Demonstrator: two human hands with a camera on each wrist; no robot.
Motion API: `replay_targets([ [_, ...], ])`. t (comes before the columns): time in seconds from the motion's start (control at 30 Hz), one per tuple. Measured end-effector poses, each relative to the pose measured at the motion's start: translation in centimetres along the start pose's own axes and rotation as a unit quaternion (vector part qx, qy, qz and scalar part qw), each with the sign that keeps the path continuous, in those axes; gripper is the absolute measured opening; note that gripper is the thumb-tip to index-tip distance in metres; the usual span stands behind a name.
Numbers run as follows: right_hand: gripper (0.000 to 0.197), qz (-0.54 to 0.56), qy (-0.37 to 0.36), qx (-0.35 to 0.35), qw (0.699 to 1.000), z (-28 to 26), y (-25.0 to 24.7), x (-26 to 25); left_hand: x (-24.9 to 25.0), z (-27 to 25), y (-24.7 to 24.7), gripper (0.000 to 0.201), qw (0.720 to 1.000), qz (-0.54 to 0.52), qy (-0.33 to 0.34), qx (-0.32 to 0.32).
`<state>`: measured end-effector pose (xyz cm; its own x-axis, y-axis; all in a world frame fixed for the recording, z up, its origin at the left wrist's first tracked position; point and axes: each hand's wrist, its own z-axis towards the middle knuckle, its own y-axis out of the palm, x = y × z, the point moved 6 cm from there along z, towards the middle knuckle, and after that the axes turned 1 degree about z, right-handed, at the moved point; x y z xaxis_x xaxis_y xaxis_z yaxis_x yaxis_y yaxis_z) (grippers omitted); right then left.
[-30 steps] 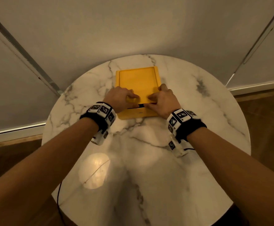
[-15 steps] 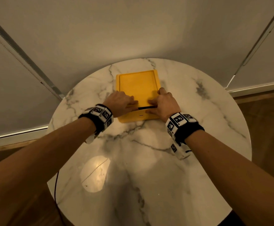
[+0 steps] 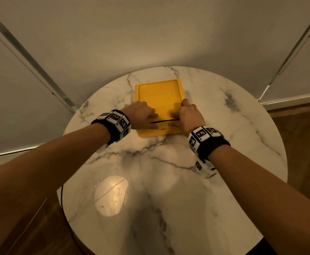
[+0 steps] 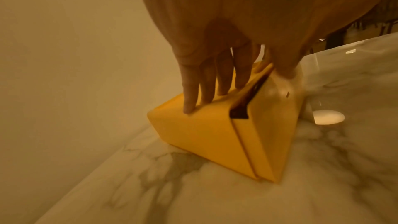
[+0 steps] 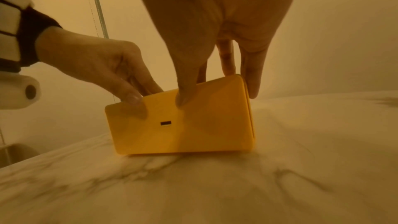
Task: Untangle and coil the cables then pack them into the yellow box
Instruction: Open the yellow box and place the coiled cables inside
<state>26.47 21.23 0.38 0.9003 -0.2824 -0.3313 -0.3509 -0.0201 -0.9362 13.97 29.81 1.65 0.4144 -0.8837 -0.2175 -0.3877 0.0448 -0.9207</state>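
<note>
No text, brand or number can be read in any view. The wristbands [image 3: 118,120] carry black-and-white square code markers, which are patterns and not letters. The yellow box [image 3: 159,96] shows no label, only a small dark slot on its front.

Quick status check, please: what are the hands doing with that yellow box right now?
Left hand and right hand both grip the near edge of the yellow plastic box. Its lid sits slightly ajar, dark gap showing. No cables visible. Nothing in the way on the round marble table.
</note>
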Motion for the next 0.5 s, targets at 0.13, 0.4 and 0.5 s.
replay_targets([
  [0.13,0.045,0.000,0.011,0.007,1.000,0.21,0.31,0.15,0.12,0.07,0.70,0.051,1.000,0.015,0.002,-0.001],
  [0.4,0.042,-0.009,0.008,0.011,1.000,0.48,0.38,0.13,0.57,-0.41,0.11,0.049,1.000,0.013,-0.002,0.014],
  [0.5,0.042,-0.014,0.010,0.009,1.000,0.49,0.27,-0.06,0.76,-0.63,-0.17,0.048,1.000,0.012,-0.003,0.016],
])
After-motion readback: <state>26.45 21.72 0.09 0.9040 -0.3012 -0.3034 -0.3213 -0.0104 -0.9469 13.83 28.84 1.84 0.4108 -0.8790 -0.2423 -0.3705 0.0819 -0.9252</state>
